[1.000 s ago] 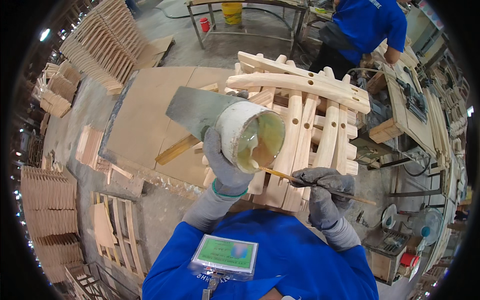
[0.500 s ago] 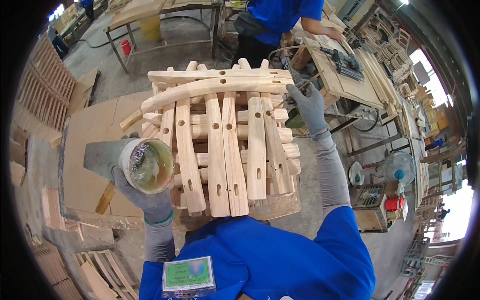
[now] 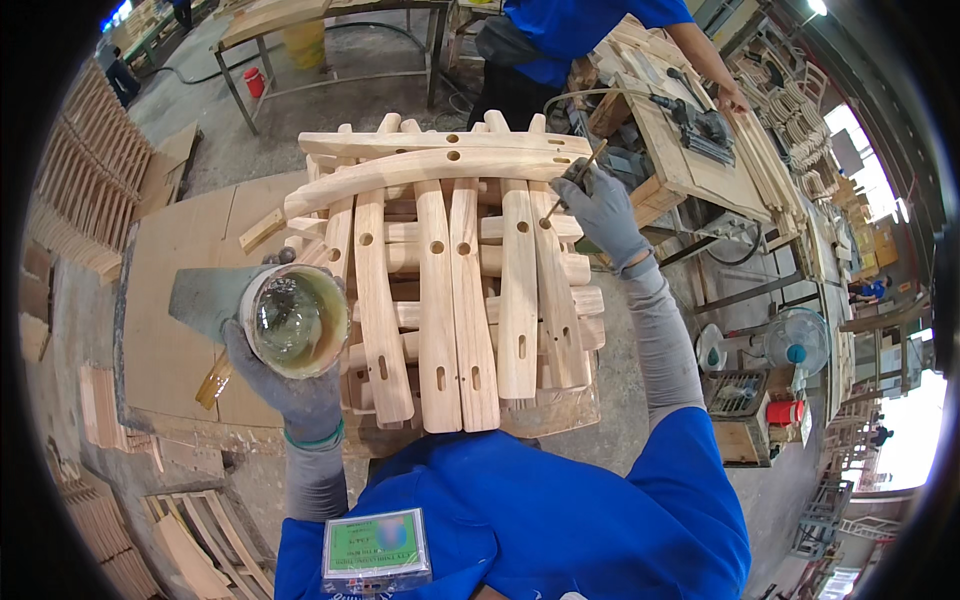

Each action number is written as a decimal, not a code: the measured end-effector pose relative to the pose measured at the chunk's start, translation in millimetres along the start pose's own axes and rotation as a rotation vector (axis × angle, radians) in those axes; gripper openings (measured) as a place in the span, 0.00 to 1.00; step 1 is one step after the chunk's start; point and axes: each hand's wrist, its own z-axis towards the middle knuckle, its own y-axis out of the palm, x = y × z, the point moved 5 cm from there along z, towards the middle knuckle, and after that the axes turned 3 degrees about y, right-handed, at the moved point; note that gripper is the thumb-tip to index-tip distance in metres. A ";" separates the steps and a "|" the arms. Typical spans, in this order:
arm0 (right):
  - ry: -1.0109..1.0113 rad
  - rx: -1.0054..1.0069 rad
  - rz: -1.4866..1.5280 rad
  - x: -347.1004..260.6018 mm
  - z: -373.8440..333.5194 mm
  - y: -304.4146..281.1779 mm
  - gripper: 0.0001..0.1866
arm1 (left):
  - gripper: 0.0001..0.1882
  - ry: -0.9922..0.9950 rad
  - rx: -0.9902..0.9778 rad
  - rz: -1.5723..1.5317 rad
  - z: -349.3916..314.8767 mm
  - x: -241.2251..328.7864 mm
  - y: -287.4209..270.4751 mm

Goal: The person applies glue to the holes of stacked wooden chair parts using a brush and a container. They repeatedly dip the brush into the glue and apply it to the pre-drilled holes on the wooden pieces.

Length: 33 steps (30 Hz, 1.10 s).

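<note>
My left hand (image 3: 290, 392), in a grey glove, is wrapped round a round container (image 3: 258, 362) of cloudy, yellowish liquid, held with its mouth facing up. In my gloved right hand (image 3: 608, 215) is a thin wooden stick (image 3: 599, 151), pinched between the fingers. Its lower tip is at or beside a round hole in the rightmost upright wooden piece (image 3: 560, 310); whether it goes in I cannot tell. Several pale, shaped pieces (image 3: 437, 310) with round holes and slots lie side by side on a crisscross stack. A curved piece (image 3: 400, 173) lies across their far ends.
The stack stands on a board-topped table (image 3: 190, 240). A brush-like tool (image 3: 213, 380) lies left of the container. Ahead, a co-worker (image 3: 545, 40) in blue stands beside a workbench (image 3: 690, 185) with a power tool (image 3: 695, 130). A fan (image 3: 798, 340) stands at right.
My right hand has shifted a little left, and the stick has turned steeper with its tip still near the same hole. The co-worker's hand has moved right along the bench.
</note>
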 end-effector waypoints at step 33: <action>-0.216 -0.125 1.169 -219.3 -151.1 1.3 0.08 | 0.39 0.151 -0.201 0.222 -41.5 38.1 75.0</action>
